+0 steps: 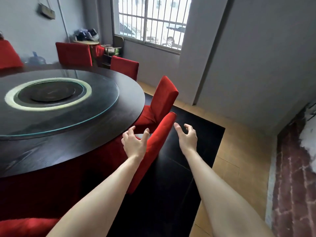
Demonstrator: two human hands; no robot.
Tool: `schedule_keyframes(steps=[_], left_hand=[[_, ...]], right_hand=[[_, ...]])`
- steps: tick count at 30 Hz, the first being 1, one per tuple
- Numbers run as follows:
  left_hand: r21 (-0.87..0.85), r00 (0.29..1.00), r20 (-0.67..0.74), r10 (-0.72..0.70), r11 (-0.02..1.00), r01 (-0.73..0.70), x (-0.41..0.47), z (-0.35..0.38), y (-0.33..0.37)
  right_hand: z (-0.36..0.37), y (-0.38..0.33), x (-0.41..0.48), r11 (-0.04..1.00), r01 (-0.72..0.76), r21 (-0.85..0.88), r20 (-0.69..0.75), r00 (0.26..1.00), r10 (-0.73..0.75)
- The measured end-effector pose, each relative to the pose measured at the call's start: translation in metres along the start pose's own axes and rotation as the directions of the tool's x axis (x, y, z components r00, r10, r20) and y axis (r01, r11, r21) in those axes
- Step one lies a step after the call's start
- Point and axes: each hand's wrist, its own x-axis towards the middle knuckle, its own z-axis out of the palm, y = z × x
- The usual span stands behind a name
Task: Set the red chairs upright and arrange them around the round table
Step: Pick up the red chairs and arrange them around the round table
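A dark round table point(130, 98) with a glass turntable fills the left. Several red-covered chairs stand around it. The nearest red chair point(159, 137) stands upright at the table's right edge, its back towards me. My left hand point(134, 144) hovers at the left side of that chair back, fingers spread and loosely curled, holding nothing. My right hand point(187, 135) hovers just right of the chair back, fingers loosely curled and apart from the fabric. Another red chair point(164, 98) stands behind it, and two more point(124, 65) point(73, 53) stand farther round the table.
A black floor panel point(179, 168) lies under the chairs, with wooden floor point(239, 159) to its right. A grey wall and a barred window point(150, 23) are behind. A brick-patterned surface point(290, 185) runs along the right. A red cushion edge point(25, 226) shows at bottom left.
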Motion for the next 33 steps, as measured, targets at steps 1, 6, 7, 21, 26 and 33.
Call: schedule_keyframes(steps=[1,6,7,21,26,33], left_hand=[[0.001,1.0,-0.005,-0.005,1.0,0.005,0.004,0.015,0.0],[-0.013,0.999,-0.03,-0.027,1.0,0.027,0.036,0.091,0.009],[-0.018,0.998,-0.041,-0.036,0.999,0.036,0.044,0.109,0.012],[0.004,0.925,-0.325,-0.196,0.978,0.209,0.1,0.209,0.005],[0.054,0.829,-0.492,-0.265,0.941,0.333,0.108,0.227,-0.01],[0.029,0.599,-0.723,-0.344,0.852,0.523,0.087,0.275,-0.02]], right_hand=[[-0.002,0.004,0.013,1.0,0.006,0.002,0.015,1.0,-0.006],[-0.004,0.016,0.092,0.999,0.033,-0.012,0.079,0.996,-0.032],[-0.006,0.02,0.11,0.999,0.034,-0.01,0.094,0.995,-0.033],[0.017,0.054,0.269,0.999,-0.002,-0.037,0.37,0.929,0.015],[0.034,0.065,0.3,0.995,0.067,-0.07,0.504,0.863,-0.023],[0.037,0.085,0.354,0.968,0.199,-0.153,0.687,0.726,-0.041]])
